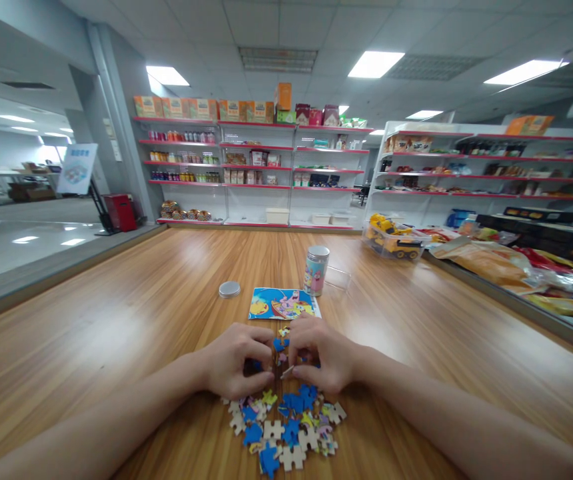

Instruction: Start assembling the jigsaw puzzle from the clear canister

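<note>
Between my two hands and in front of them lie loose jigsaw puzzle pieces [292, 432], some blue or yellow and some with bare wooden backs up. My right hand [322, 353] pinches a puzzle piece [287, 373], seen nearly edge-on, between thumb and fingers. Close beside it, my left hand [240, 360] is curled with thumb and fingertips brought together; what they hold, if anything, is hidden. Just beyond the hands lies a picture card [279, 303] with a blue cartoon scene. A few more pieces show in the gap between the hands.
Behind the card stands a cartoon-printed can [316, 270], with a clear plastic item [339, 279] beside it. A silver lid [229, 289] lies to the left. Farther right are a clear bin [395, 243] of yellow toy trucks and packaged snacks [506, 263]. Stocked shelves [256, 167] stand behind the table.
</note>
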Demonstrator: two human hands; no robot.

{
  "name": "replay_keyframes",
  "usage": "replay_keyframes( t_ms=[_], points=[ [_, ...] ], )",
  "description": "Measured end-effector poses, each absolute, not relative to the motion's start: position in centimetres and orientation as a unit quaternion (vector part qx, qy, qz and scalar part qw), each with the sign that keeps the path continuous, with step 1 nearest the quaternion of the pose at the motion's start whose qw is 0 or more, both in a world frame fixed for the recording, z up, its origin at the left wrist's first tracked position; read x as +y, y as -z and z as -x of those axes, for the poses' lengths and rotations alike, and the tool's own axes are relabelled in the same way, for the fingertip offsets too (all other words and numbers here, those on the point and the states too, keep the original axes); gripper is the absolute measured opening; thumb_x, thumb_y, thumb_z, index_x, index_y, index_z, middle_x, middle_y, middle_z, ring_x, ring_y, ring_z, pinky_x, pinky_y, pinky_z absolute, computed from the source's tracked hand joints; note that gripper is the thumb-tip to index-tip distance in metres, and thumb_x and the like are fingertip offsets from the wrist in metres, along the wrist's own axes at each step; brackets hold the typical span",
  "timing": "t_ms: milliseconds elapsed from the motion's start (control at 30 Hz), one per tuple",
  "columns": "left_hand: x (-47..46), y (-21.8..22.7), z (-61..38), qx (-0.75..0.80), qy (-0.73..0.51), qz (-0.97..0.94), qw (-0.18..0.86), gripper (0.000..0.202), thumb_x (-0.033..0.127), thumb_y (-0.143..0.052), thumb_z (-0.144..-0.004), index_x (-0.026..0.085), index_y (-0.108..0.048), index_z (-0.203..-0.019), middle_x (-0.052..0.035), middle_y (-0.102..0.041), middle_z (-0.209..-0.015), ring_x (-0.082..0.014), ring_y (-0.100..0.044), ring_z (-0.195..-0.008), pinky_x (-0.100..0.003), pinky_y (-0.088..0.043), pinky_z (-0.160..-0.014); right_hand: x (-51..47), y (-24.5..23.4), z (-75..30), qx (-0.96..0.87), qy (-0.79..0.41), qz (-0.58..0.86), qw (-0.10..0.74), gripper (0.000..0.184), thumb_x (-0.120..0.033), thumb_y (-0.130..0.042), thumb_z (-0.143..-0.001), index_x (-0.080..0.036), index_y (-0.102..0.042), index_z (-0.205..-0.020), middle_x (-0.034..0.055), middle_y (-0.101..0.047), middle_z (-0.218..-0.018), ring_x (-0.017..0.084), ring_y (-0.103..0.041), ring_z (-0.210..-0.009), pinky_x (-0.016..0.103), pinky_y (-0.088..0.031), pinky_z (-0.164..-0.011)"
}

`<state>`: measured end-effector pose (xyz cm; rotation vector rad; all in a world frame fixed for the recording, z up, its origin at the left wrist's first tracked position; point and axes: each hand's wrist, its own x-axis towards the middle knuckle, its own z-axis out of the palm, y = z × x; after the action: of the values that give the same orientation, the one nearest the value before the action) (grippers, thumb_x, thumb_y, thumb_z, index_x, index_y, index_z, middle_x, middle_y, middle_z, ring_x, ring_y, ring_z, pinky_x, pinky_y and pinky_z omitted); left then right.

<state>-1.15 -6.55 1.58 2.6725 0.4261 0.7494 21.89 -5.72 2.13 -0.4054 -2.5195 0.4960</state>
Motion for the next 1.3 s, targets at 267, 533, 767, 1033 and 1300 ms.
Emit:
replay_keyframes(
  t_ms=[267, 533, 767, 1033, 1300],
  points=[
    [-6.6, -1.5, 1.2, 0.144, -0.269, -0.937, 0.168, 0.009, 0.02, -0.057, -0.078, 0.016, -0.06, -0.07, -0.004, -0.058, -0.077, -0.0128, -0.052, -0.065, -0.024, -0.04, -0.06, -5.7, -1.7, -22.1, -0.944, -0.128, 0.138, 0.27, 0.02, -0.013, -0.057, -0.063, -0.019, -0.065, -0.081, 0.0014, -0.065, -0.071, 0.018, -0.058, -0.069, 0.036, -0.038, -0.075],
    [-7.0, -2.0, 1.2, 0.145, -0.216, -0.955, 0.141, 0.027, 0.025, -0.056, -0.082, 0.021, -0.068, -0.106, -0.0063, -0.06, -0.094, -0.0174, -0.057, -0.077, -0.028, -0.044, -0.068, -6.4, -5.8, -22.9, -0.959, -0.182, 0.202, 0.084, 0.022, -0.012, -0.058, -0.063, -0.016, -0.069, -0.081, -0.0045, -0.051, -0.056, 0.009, -0.045, -0.049, 0.021, -0.035, -0.051],
    [-6.8, -1.7, 1.2, 0.139, -0.215, -0.954, 0.153, 0.025, 0.03, -0.055, -0.085, 0.022, -0.072, -0.102, -0.0062, -0.058, -0.088, -0.0165, -0.055, -0.074, -0.028, -0.042, -0.065, -7.2, -8.3, -22.7, -0.946, -0.171, 0.264, -0.07, 0.03, -0.028, -0.071, -0.064, -0.02, -0.072, -0.093, -0.0019, -0.062, -0.069, 0.012, -0.051, -0.058, 0.02, -0.031, -0.049],
    [-7.0, -1.8, 1.1, 0.159, -0.206, -0.954, 0.147, 0.028, 0.031, -0.054, -0.085, 0.02, -0.07, -0.105, -0.006, -0.056, -0.088, -0.0173, -0.053, -0.074, -0.03, -0.04, -0.066, -7.6, -8.2, -22.4, -0.945, -0.157, 0.274, -0.085, 0.026, -0.031, -0.07, -0.067, -0.022, -0.072, -0.092, -0.0018, -0.066, -0.074, 0.013, -0.053, -0.061, 0.021, -0.032, -0.052],
    [-7.0, -1.9, 1.1, 0.177, -0.181, -0.958, 0.132, 0.032, 0.035, -0.055, -0.087, 0.026, -0.067, -0.115, -0.005, -0.055, -0.09, -0.0174, -0.053, -0.075, -0.03, -0.039, -0.065, -7.9, -8.5, -22.1, -0.942, -0.135, 0.288, -0.105, 0.027, -0.032, -0.069, -0.069, -0.02, -0.072, -0.092, 0.0001, -0.067, -0.073, 0.013, -0.051, -0.058, 0.022, -0.031, -0.051]
  ],
)
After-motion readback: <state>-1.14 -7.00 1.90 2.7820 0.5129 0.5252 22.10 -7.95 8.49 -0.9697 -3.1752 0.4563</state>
